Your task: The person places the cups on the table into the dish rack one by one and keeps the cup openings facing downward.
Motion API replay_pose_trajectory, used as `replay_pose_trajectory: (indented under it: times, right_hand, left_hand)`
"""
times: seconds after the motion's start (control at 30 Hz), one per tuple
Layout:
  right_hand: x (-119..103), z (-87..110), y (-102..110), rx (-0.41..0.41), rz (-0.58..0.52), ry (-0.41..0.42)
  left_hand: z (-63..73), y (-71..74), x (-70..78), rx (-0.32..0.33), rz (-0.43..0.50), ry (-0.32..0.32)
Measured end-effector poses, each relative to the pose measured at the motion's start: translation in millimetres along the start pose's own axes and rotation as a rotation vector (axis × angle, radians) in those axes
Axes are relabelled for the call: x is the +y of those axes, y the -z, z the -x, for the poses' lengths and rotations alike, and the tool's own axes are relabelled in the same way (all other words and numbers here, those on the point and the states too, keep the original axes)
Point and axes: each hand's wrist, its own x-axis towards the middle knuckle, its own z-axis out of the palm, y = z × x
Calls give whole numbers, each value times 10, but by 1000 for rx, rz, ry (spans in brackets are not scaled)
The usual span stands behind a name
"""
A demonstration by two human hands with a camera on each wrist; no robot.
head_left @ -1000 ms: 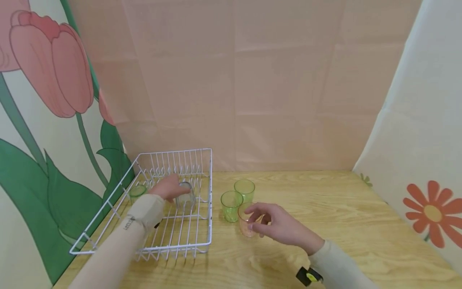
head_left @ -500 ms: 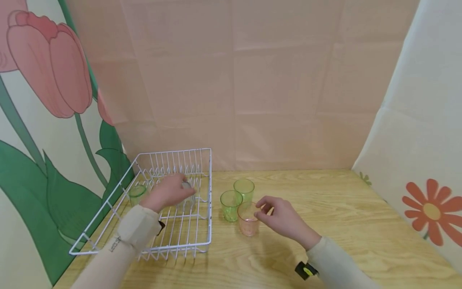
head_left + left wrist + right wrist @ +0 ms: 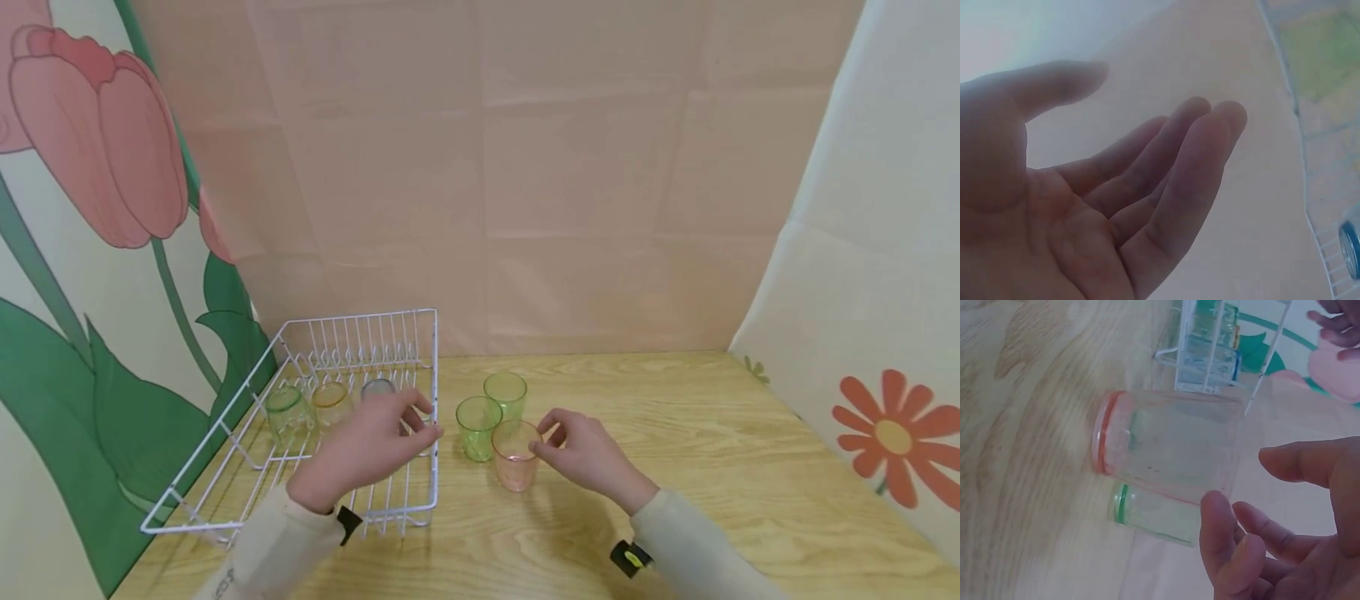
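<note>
My left hand (image 3: 367,446) is over the right part of a white wire dish rack (image 3: 435,479), its fingers loosely bent and holding nothing. Behind it in the rack a grey glass (image 3: 377,387) is partly hidden. An amber glass (image 3: 328,400) and a green glass (image 3: 288,421) stand in the rack further left. On the wooden table, my right hand (image 3: 588,457) has thumb and fingers parted right at the rim of a pink tumbler (image 3: 515,473). The right wrist view shows the pink tumbler (image 3: 1179,444) with the fingertips beside its upper end.
Two green tumblers (image 3: 477,440) stand close behind the pink one, to the right of the rack. A pinkish cloth (image 3: 585,208) hangs behind the table (image 3: 675,433). Flower-printed sheets line the left and right sides.
My left hand has let go of the grey glass in the rack and moved toward me and right. The right hand drew back slightly from the pink tumbler, then stayed by its rim.
</note>
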Motion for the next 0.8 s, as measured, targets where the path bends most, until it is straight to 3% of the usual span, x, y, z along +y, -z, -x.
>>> replay_pose_trajectory:
  times: [0.23, 0.5, 0.8]
  right_hand:
    - [31, -21, -71, -45, -32, -38]
    - [62, -66, -80, 21, 45, -109]
    - [166, -100, -108, -93, -164, -159]
  left_hand:
    - [61, -121, 108, -29, 24, -65]
    - [63, -163, 88, -8, 39, -65]
    - [68, -207, 36, -7, 41, -45]
